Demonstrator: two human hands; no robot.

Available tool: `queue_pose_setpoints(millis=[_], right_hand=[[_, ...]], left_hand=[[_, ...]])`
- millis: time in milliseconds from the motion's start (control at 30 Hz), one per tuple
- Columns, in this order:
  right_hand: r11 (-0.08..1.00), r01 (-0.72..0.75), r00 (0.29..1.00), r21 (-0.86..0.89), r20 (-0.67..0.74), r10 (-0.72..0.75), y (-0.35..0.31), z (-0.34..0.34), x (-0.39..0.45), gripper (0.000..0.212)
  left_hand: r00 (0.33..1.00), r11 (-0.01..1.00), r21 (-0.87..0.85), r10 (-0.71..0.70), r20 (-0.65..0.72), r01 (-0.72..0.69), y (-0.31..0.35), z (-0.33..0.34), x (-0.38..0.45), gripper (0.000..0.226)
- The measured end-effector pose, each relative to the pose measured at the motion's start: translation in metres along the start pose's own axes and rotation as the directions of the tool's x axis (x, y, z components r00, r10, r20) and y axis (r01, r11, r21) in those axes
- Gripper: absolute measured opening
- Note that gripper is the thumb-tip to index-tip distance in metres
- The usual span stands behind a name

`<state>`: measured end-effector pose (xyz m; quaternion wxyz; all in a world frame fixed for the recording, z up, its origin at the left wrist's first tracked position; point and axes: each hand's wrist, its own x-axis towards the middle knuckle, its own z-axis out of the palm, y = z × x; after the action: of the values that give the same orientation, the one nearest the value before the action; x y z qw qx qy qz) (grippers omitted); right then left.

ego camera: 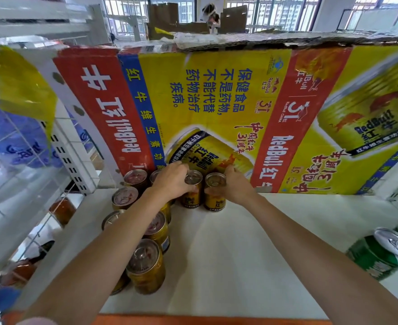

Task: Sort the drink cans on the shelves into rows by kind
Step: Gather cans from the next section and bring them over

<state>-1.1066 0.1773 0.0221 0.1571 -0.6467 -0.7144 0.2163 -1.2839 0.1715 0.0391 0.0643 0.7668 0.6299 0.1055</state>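
Several gold Red Bull cans stand on the white shelf [240, 242], in two rows along its left side. At the back, against the cardboard, my left hand [172, 181] grips one gold can [192, 191], thumb at its front and fingers behind. Right beside it my right hand [234, 186] grips another gold can [214, 193], thumb on its front. The two held cans stand upright, almost touching. A nearer gold can [146, 266] stands below my left forearm. Green cans [380, 256] stand at the shelf's right edge.
A large flattened Red Bull carton [216, 109] forms the back wall behind the shelf. White wire shelving [71, 156] rises on the left, with blue-labelled bottles [17, 141] behind it. An orange strip [193, 320] runs along the shelf's front edge.
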Motion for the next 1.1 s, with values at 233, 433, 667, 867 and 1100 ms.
queue_pose_setpoints(millis=[233, 433, 667, 867, 1100], right_hand=[[0.997, -0.066, 0.991, 0.028, -0.112, 0.069, -0.011, 0.010, -0.002, 0.094], [0.999, -0.047, 0.998, 0.006, -0.030, 0.047, -0.007, 0.003, -0.005, 0.089], [0.991, -0.092, 0.995, -0.095, -0.036, 0.089, -0.010, 0.001, -0.014, 0.085], [0.989, 0.022, 0.999, -0.146, 0.029, -0.018, 0.005, -0.009, -0.022, 0.073], [0.935, 0.275, 0.959, -0.223, 0.134, -0.250, 0.033, -0.041, -0.066, 0.041]], left_hand=[[0.999, 1.000, 0.003, -0.020, -0.035, 0.020, 0.002, -0.001, -0.005, 0.056], [0.997, 0.999, -0.010, -0.050, -0.051, 0.049, 0.004, 0.004, -0.009, 0.059], [0.999, 0.998, 0.049, -0.046, 0.011, 0.045, 0.011, 0.000, -0.014, 0.061], [1.000, 0.996, 0.086, 0.015, -0.023, -0.013, 0.016, -0.008, -0.030, 0.048], [0.988, 0.967, 0.204, 0.148, 0.044, -0.154, 0.047, -0.013, -0.055, 0.034]])
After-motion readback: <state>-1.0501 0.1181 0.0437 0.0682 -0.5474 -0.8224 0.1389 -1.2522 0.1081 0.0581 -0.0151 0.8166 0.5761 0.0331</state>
